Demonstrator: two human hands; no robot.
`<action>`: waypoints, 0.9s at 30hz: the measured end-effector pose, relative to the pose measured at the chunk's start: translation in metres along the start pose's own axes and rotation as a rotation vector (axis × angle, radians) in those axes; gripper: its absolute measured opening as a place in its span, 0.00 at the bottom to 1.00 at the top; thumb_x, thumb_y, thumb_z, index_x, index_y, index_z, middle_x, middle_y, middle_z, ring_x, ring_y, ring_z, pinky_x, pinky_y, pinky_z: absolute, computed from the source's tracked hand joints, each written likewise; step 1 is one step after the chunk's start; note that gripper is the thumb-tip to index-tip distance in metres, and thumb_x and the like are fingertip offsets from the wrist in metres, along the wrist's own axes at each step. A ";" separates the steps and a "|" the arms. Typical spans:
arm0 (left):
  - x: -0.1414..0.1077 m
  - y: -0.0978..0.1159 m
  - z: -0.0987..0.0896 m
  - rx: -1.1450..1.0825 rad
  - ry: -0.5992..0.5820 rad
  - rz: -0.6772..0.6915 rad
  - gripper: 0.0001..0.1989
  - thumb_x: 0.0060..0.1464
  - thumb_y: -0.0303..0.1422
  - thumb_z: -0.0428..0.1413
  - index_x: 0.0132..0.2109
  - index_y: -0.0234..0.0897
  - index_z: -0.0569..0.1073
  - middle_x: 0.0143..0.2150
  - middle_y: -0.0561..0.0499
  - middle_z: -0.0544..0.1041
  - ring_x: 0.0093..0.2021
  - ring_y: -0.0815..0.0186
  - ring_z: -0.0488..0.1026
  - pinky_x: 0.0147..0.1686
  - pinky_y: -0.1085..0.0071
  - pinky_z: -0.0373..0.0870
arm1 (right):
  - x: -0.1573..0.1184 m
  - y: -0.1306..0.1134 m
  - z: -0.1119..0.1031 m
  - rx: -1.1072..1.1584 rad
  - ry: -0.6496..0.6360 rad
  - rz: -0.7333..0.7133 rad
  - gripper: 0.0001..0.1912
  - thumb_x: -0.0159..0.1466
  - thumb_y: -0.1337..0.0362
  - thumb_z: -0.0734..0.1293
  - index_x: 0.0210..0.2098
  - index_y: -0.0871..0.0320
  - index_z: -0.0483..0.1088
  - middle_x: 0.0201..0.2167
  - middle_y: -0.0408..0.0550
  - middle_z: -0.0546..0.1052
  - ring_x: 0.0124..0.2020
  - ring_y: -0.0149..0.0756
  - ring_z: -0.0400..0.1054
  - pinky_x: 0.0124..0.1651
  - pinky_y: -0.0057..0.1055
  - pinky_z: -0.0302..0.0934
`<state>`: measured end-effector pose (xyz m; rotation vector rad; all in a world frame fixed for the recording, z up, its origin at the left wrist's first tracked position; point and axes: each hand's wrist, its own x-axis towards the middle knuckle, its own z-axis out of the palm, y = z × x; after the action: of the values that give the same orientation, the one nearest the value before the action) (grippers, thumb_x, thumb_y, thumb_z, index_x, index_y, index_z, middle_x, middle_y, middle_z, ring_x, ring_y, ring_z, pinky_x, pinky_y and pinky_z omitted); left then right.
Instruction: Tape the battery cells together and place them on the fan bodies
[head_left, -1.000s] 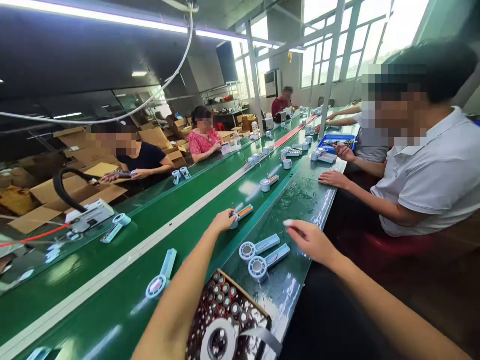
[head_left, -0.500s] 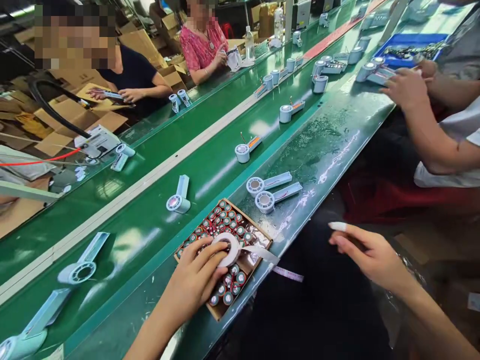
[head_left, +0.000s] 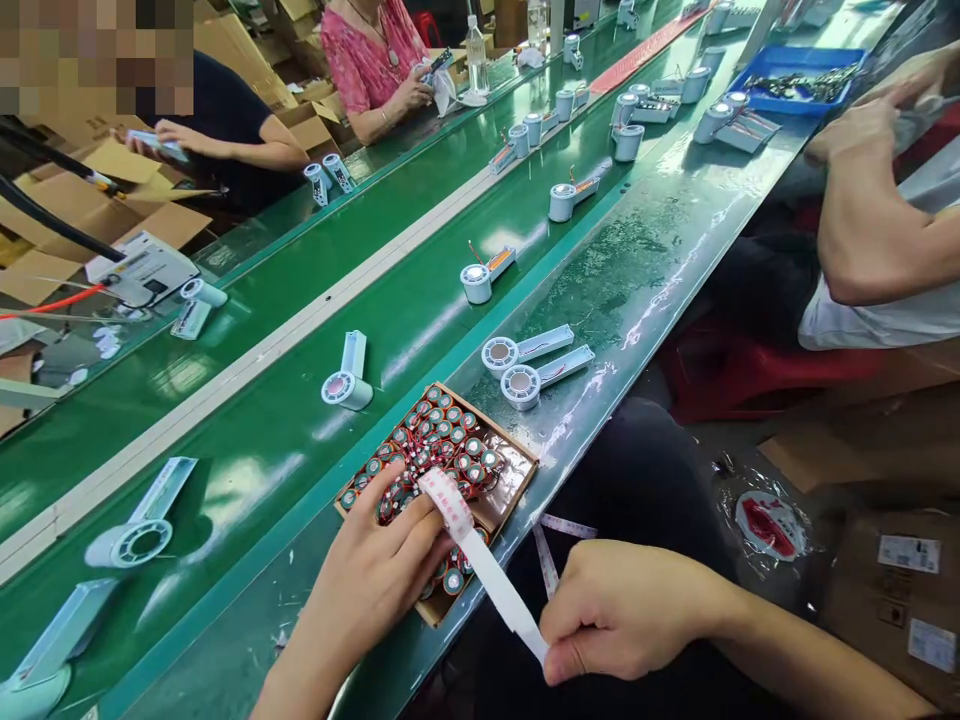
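Note:
A roll of white tape [head_left: 448, 503] with pinkish print is gripped in my left hand [head_left: 386, 550], just above a cardboard box [head_left: 517, 468]. Small round motors or cells with red wires [head_left: 450, 430] fill much of that box; I cannot tell which they are. My right hand [head_left: 611, 610] pinches the free end of the tape, and a white strip [head_left: 499, 585] runs taut between both hands. Beyond the box, two pale-blue fan housings with handles [head_left: 521, 385] lie side by side on the bench edge. A thin printed strip [head_left: 568, 526] hangs near my lap.
Several pale-blue housings [head_left: 346, 385] lie along the green conveyor belt [head_left: 262, 440]. A blue tray of small parts [head_left: 799, 80] stands at the far right, beside a co-worker's arm [head_left: 862, 200]. Two people work across the belt. A red stool [head_left: 735, 370] stands at right.
My right hand has come in from the right and taken the tape's end, pulling a strip out toward me. The roll has turned in my left hand. The whole view has shifted slightly.

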<state>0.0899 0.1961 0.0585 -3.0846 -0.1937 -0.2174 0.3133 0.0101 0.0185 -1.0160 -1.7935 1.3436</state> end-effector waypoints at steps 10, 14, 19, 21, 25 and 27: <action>0.002 0.010 -0.009 -0.034 0.067 0.010 0.10 0.68 0.32 0.49 0.44 0.36 0.75 0.43 0.47 0.81 0.47 0.57 0.74 0.62 0.51 0.60 | 0.013 -0.001 -0.029 0.385 0.496 -0.146 0.15 0.72 0.55 0.67 0.36 0.58 0.79 0.35 0.49 0.75 0.35 0.35 0.68 0.40 0.31 0.63; 0.005 0.014 -0.009 -0.039 0.069 0.021 0.10 0.68 0.36 0.53 0.43 0.36 0.75 0.42 0.48 0.80 0.48 0.56 0.72 0.62 0.52 0.60 | 0.006 0.007 -0.018 0.664 0.571 -0.130 0.16 0.73 0.54 0.66 0.40 0.59 0.80 0.34 0.51 0.79 0.32 0.36 0.70 0.37 0.32 0.63; 0.013 0.020 -0.007 -0.051 0.056 0.154 0.13 0.63 0.20 0.50 0.49 0.33 0.75 0.46 0.47 0.80 0.48 0.58 0.74 0.67 0.46 0.58 | 0.005 0.003 -0.018 0.859 0.703 -0.070 0.17 0.70 0.51 0.69 0.34 0.59 0.75 0.32 0.51 0.80 0.27 0.34 0.68 0.32 0.30 0.61; 0.018 0.023 -0.009 -0.047 0.054 0.218 0.16 0.63 0.20 0.49 0.52 0.32 0.75 0.45 0.48 0.80 0.49 0.57 0.74 0.68 0.45 0.60 | 0.006 0.002 -0.020 0.871 0.716 -0.026 0.17 0.70 0.52 0.69 0.34 0.59 0.74 0.24 0.46 0.76 0.21 0.28 0.60 0.26 0.27 0.53; 0.025 0.030 -0.012 -0.027 0.026 0.292 0.15 0.65 0.21 0.50 0.54 0.33 0.76 0.44 0.48 0.80 0.50 0.56 0.76 0.64 0.48 0.70 | 0.004 0.006 -0.017 0.786 0.672 0.023 0.17 0.73 0.53 0.67 0.37 0.61 0.75 0.16 0.36 0.63 0.17 0.24 0.50 0.23 0.26 0.45; 0.027 0.033 -0.011 -0.022 0.035 0.302 0.14 0.64 0.23 0.52 0.54 0.32 0.76 0.44 0.47 0.79 0.53 0.53 0.76 0.59 0.51 0.75 | 0.003 0.009 -0.015 0.756 0.632 0.058 0.17 0.73 0.53 0.67 0.38 0.62 0.75 0.17 0.36 0.63 0.18 0.24 0.51 0.24 0.26 0.46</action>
<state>0.1195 0.1662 0.0726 -3.0738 0.2752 -0.2612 0.3263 0.0207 0.0135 -0.9096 -0.7013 1.3600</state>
